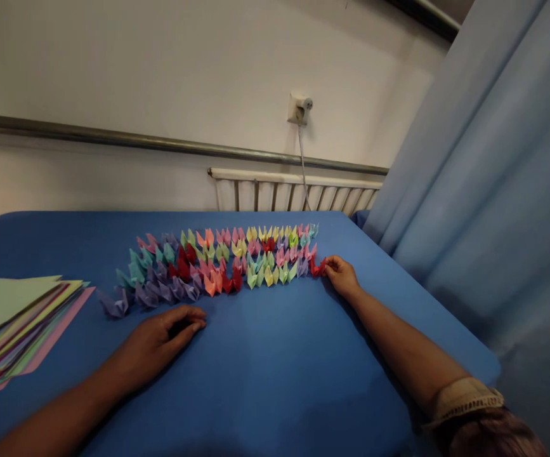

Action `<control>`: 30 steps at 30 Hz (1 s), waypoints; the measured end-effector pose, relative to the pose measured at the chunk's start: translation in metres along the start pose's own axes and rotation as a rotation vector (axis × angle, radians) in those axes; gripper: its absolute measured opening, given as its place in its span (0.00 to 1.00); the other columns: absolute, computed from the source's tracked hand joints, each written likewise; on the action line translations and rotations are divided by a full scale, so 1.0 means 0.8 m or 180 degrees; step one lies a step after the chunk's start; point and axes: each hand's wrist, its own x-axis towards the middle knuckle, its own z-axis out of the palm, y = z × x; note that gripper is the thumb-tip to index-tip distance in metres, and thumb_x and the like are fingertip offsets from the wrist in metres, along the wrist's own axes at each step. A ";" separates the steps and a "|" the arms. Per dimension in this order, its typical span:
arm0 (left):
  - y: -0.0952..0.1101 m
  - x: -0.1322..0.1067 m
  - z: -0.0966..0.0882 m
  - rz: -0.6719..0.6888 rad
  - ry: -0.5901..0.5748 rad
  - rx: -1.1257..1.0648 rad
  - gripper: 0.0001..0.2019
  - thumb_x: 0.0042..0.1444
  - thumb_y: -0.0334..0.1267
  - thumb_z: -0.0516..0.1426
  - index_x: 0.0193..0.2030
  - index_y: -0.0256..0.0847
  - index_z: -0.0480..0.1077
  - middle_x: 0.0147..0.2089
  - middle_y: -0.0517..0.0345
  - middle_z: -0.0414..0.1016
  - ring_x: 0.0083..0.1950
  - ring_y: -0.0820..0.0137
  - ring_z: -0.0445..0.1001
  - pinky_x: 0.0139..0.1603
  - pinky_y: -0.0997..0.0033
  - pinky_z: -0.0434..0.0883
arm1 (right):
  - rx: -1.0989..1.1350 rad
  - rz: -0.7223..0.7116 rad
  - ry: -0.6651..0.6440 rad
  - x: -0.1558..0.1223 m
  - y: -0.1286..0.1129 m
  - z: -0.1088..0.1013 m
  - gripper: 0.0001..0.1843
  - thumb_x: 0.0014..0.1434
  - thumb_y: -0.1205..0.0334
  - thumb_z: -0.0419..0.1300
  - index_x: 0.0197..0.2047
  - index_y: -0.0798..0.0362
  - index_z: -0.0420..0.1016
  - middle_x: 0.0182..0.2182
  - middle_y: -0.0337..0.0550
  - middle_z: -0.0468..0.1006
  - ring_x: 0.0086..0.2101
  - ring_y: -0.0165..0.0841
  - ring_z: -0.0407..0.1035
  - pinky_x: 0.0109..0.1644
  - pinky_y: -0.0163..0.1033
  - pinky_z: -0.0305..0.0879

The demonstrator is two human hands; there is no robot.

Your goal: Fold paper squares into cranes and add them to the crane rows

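Note:
Rows of small folded paper cranes in several colours stand across the blue table. My right hand reaches to the right end of the front row, and its fingers pinch a red paper crane that sits on the table. My left hand rests palm down on the blue cloth just in front of the purple cranes, fingers loosely stretched, holding nothing.
A fanned stack of coloured paper sheets lies at the table's left edge. Behind the table are a wall rail, a radiator and a socket with a cable. A blue curtain hangs close on the right.

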 end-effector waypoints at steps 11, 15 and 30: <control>0.002 -0.001 -0.001 -0.0126 -0.0060 -0.0072 0.19 0.57 0.55 0.54 0.44 0.45 0.74 0.41 0.57 0.81 0.43 0.60 0.78 0.47 0.64 0.74 | 0.0214 0.0102 0.0155 0.001 0.006 -0.001 0.11 0.48 0.54 0.62 0.32 0.51 0.69 0.25 0.38 0.77 0.26 0.31 0.72 0.34 0.38 0.70; 0.002 -0.001 -0.001 -0.0147 -0.0088 -0.0075 0.19 0.58 0.56 0.54 0.45 0.45 0.74 0.42 0.56 0.80 0.44 0.60 0.78 0.47 0.63 0.73 | 0.0283 0.0162 0.0186 0.001 0.006 -0.004 0.11 0.47 0.55 0.63 0.31 0.51 0.69 0.25 0.38 0.76 0.26 0.31 0.71 0.34 0.39 0.70; 0.006 -0.002 -0.003 -0.0092 -0.0098 -0.0048 0.18 0.58 0.54 0.54 0.44 0.45 0.74 0.41 0.56 0.81 0.44 0.60 0.78 0.46 0.65 0.73 | 0.0638 0.0551 0.0404 0.000 -0.011 -0.014 0.15 0.38 0.57 0.68 0.31 0.54 0.73 0.22 0.38 0.76 0.24 0.29 0.70 0.31 0.35 0.66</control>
